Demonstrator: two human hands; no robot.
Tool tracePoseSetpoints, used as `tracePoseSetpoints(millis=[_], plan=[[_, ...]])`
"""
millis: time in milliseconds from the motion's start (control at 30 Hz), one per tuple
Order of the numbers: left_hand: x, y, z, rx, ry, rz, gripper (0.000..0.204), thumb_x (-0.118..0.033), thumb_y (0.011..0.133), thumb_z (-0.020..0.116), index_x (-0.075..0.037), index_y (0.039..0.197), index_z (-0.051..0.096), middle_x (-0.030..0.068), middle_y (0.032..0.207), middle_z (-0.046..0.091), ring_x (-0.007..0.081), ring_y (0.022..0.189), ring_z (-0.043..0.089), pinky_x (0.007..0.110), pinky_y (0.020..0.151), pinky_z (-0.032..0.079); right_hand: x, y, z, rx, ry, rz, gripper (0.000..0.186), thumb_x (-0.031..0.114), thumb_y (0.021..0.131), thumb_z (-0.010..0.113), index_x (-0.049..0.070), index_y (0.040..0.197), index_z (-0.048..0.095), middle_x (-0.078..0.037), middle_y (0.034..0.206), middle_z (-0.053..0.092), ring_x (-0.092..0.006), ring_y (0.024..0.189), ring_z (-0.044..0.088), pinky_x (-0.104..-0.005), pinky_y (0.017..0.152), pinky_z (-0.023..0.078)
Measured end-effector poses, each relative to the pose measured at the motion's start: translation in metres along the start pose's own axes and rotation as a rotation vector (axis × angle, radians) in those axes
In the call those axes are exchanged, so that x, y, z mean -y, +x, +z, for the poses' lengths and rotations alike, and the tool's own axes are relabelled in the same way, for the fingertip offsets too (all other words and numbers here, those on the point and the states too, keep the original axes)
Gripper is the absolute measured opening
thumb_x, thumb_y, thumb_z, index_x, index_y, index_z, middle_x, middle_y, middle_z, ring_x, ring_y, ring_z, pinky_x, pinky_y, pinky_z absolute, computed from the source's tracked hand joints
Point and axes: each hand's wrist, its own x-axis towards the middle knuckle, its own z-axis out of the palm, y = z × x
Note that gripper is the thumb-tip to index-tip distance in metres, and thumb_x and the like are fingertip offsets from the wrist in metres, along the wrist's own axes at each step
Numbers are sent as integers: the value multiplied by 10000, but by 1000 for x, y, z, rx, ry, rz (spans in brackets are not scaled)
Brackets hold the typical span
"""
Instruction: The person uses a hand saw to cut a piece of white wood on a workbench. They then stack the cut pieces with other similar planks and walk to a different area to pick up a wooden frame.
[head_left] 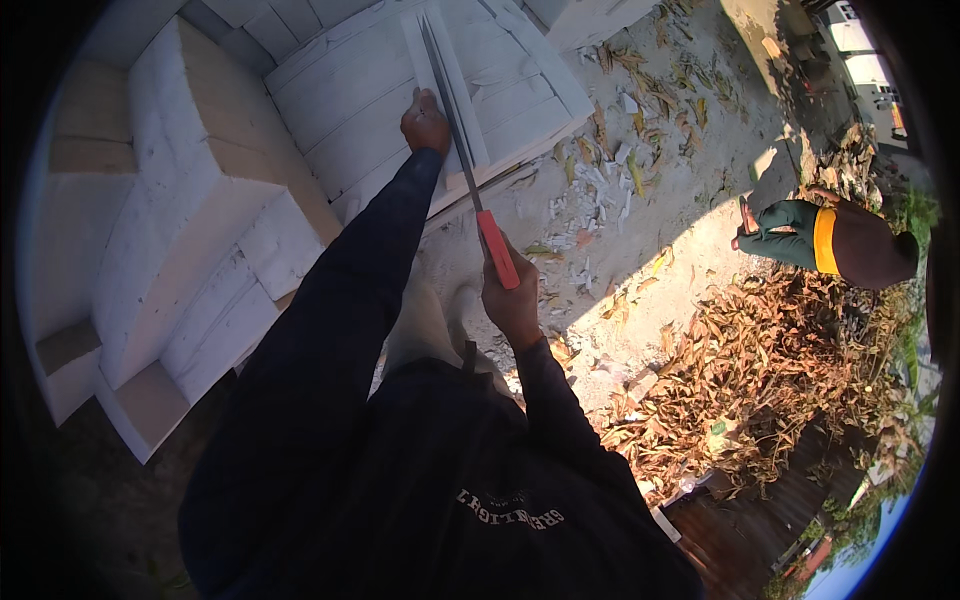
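The right hand [513,298] has its grip clamped around the red handle [500,250] of a long saw [463,158], at the near edge of a flat platform of white blocks [345,125]. From there the blade runs away from the person, lengthways over a narrow white slab [468,110], its tip close to the platform's far edge. Whether the teeth sit in a cut cannot be told. The slab lies on the platform, stretching from near the far edge to the near edge, right of the middle of the near half.

The left hand [427,125] rests just beside the slab, left of the blade, with its fingers curled; whether that grip is together on anything cannot be told. Dark sleeves cover both arms.

Along the platform's left edge rises a stepped stack of white blocks [240,130]. Beyond the right edge, pale chips [600,200] and scattered leaves lie on the dusty ground [690,265]. Farther right, a big heap of dry brown leaves [770,370] spreads in sunlight, and another person [870,240], in a dark top and green trousers with a yellow waistband, is beside it.
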Motion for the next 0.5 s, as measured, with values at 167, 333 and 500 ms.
tracePoseSetpoints(millis=[167,333,500], plan=[[-11,5,-10,53,66,-49,525,-331,1056,512,116,1308,622,312,1038,729,389,1009,728,382,896,532,24,-40,-14,67,-56,214,461,39,953,559,-38,1407,563,-245,819,703,-401,769,738,-414,659,559],[7,-4,-9,40,45,-14,524,-336,1061,495,111,1300,627,325,974,721,404,956,727,407,848,530,18,-71,-23,40,-89,161,451,25,957,547,-37,1403,567,-244,813,699,-392,733,726,-401,644,549],[-24,-6,-10,126,8,-138,537,-334,1060,510,143,1278,625,281,1199,713,301,1156,682,343,1002,483,8,-2,3,37,-25,102,473,0,931,562,-59,1400,554,-270,854,695,-424,781,717,-422,674,552]])
